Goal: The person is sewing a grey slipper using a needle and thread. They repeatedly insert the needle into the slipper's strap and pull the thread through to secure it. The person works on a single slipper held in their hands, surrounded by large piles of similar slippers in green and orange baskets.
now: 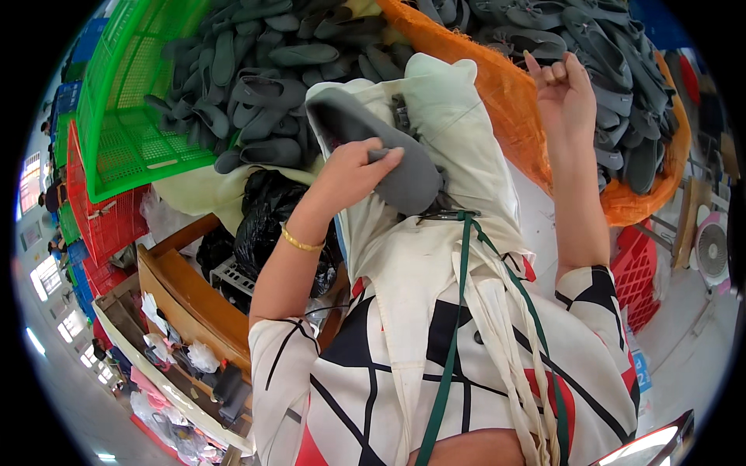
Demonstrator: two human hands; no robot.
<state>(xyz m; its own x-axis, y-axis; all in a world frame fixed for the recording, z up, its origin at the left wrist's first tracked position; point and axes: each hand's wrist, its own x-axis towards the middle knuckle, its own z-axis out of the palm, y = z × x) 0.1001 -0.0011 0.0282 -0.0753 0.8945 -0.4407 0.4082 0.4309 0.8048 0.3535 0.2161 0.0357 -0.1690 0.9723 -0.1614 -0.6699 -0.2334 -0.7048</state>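
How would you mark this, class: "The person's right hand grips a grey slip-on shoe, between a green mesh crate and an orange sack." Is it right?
Not quite. The head view shows the left hand, not the right hand, gripping the grey slip-on shoe, between a green mesh crate and an orange sack.

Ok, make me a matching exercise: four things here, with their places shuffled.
1. Single dark grey slip-on shoe
2. Green perforated plastic basket
3. Orange woven sack
4. White round fan

A. Far right edge of the view
B. In the left hand
C. Upper left of the view
D. Partly behind the right hand

Pairs: 1-B, 2-C, 3-D, 4-A
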